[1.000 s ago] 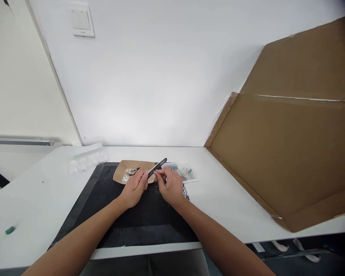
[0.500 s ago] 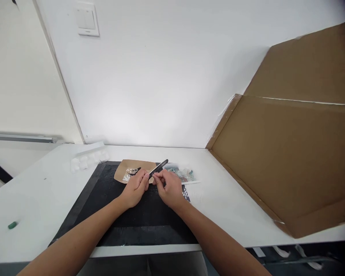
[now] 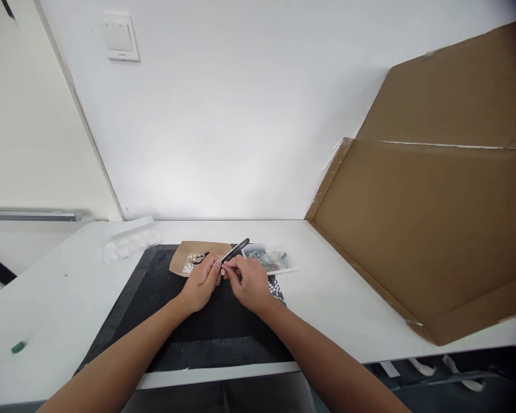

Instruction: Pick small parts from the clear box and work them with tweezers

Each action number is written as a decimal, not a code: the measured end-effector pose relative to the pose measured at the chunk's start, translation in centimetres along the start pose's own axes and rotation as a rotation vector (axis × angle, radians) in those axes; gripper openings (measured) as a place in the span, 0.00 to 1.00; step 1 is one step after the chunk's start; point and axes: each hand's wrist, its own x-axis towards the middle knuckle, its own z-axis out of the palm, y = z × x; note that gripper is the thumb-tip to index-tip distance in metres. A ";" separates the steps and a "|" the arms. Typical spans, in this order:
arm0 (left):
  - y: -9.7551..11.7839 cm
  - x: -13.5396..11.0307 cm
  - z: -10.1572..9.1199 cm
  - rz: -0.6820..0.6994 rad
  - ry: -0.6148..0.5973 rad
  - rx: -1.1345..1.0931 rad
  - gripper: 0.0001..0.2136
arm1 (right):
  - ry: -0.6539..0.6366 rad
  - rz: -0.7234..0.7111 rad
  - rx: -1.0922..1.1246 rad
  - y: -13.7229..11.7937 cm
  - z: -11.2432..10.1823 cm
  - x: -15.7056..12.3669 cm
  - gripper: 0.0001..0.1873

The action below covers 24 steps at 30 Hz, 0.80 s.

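Observation:
My left hand (image 3: pixel 200 284) is closed around the lower part of a slim black strip with a pale edge (image 3: pixel 239 249), which slants up and to the right. Close beside it, the thumb and fingers of my right hand (image 3: pixel 251 285) pinch together at the strip's lower end; whatever lies between those fingertips is too small to make out. Behind my hands is a brown paper tray (image 3: pixel 178 259) with small white pieces and black bits in it. A white tray of clear and greenish packets (image 3: pixel 272 259) sits just beyond my right hand.
A black mat (image 3: pixel 202 332) lies beneath my hands, with a white-patterned piece (image 3: pixel 277 288) at its right edge. Clear plastic packaging (image 3: pixel 131 244) and a small green object (image 3: pixel 18 347) are to the left. Large cardboard (image 3: pixel 413 229) leans on the right.
The view has shifted slightly. My right fingertips have come a little closer to my left hand along the strip. My left hand keeps its hold.

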 end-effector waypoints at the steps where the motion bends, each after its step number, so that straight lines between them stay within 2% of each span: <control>1: 0.0 0.0 0.0 -0.003 0.003 -0.005 0.18 | 0.015 0.019 -0.015 -0.1 0.0 0.0 0.09; 6: -0.1 0.0 0.2 -0.014 0.019 -0.033 0.18 | 0.057 0.102 -0.007 0.1 -0.1 0.2 0.10; 11: -0.1 0.0 0.2 -0.021 0.007 -0.071 0.18 | -0.007 0.020 0.000 -0.1 0.1 -0.1 0.09; 17: -0.2 0.0 0.2 -0.036 -0.012 -0.140 0.19 | 0.085 0.127 0.021 0.1 -0.4 0.4 0.09; 24: -0.1 0.0 0.1 -0.048 -0.059 -0.252 0.19 | -0.019 0.012 0.013 -0.2 -0.2 0.0 0.07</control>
